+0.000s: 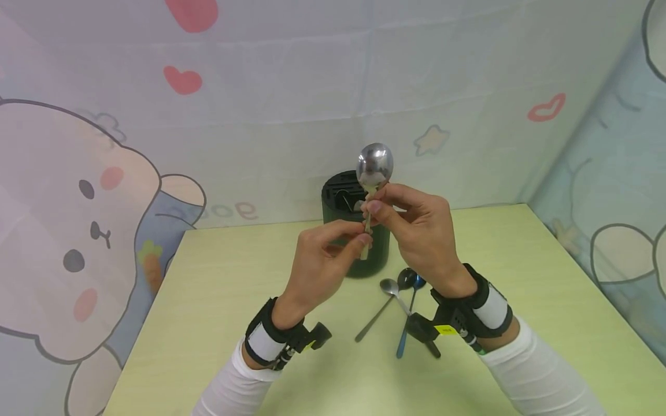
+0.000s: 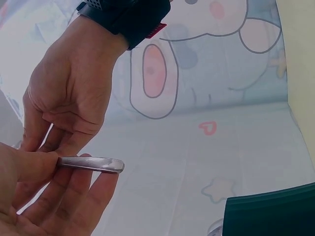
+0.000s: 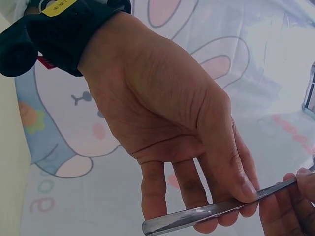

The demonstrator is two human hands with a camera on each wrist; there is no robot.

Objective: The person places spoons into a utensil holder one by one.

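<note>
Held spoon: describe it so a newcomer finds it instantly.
Start at the green table and the dark green holder at its back. Just in front of it, the left hand and right hand pinch one steel spoon upright, bowl up. The other spoons lie flat on the table.

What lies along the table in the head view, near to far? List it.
Blue spoon → silver spoon → dark holder, with the held spoon raised in front of it.

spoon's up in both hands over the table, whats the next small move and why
Probably lower the spoon handle-first into the dark green holder just behind it. Both the left hand and right hand pinch its handle, bowl up, and the holder's slots are open.
</note>
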